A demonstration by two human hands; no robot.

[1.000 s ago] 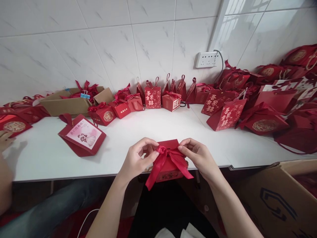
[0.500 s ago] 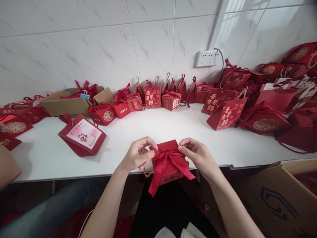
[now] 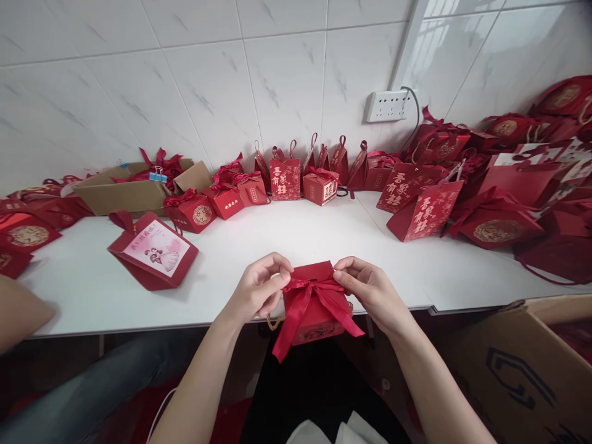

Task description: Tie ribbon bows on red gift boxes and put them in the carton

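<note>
A red gift box (image 3: 319, 320) sits at the table's front edge, partly past it, with a gold cord handle (image 3: 274, 322) showing at its left. A red satin ribbon (image 3: 300, 311) is tied in a bow on its top, both tails hanging down the front. My left hand (image 3: 261, 287) pinches the bow's left loop between thumb and forefinger. On the other side my right hand (image 3: 365, 285) pinches the right loop near the box's top corner. Both hands hold the loops out sideways.
Finished-looking red gift boxes (image 3: 284, 180) line the wall, and more are heaped at right. A cardboard tray (image 3: 123, 194) holds ribbons. A box with a couple picture (image 3: 157, 250) stands left. Another person's arm (image 3: 21, 314) rests at far left. A large carton (image 3: 504, 364) stands lower right.
My left hand has shifted slightly, drawing the left loop outward, and the left ribbon tail has swung a little left. The other person's arm at far left has moved inward.
</note>
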